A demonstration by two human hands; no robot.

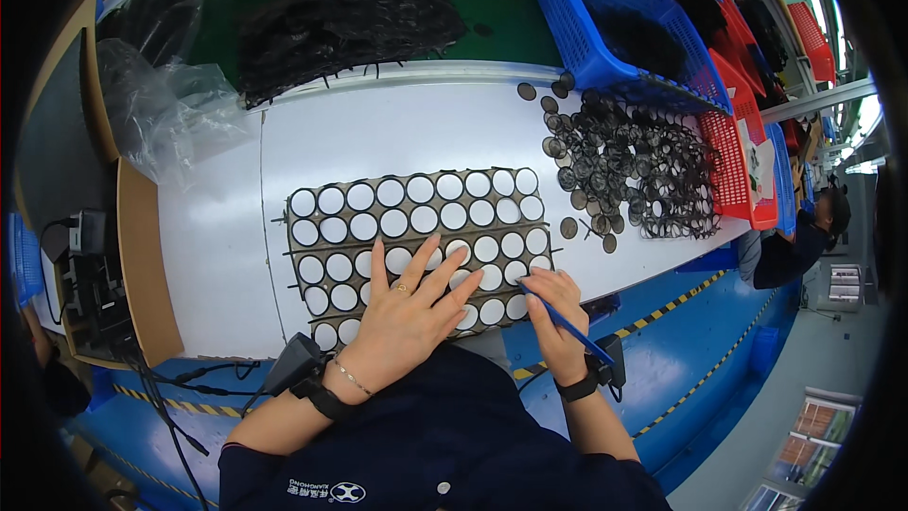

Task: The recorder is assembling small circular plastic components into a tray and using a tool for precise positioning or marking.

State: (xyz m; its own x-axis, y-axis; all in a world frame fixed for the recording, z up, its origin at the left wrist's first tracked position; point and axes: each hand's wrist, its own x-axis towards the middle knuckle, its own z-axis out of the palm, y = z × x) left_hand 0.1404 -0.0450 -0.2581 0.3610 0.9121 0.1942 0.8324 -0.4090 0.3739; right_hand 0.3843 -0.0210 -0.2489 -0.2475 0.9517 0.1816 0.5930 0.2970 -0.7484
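Note:
A dark sheet [336, 247] with rows of round openings, white showing through them, lies on the white table in front of me. My left hand [402, 322] rests flat on its near middle part with the fingers spread. A slim blue pen-like tool [579, 335] is gripped in my right hand [560, 320]. Its tip meets the sheet's right side, by one of the round openings; whether it touches the material cannot be made out. To the right of the sheet lies a loose heap of dark, see-through discs [605, 156].
Behind the discs stand a blue basket [584, 43] of dark pieces and a red basket [730, 180]. Black strips [350, 24] lie on a green surface at the back. A clear plastic bag [170, 128] and cardboard box [148, 260] are left. Another person [794, 251] is far right.

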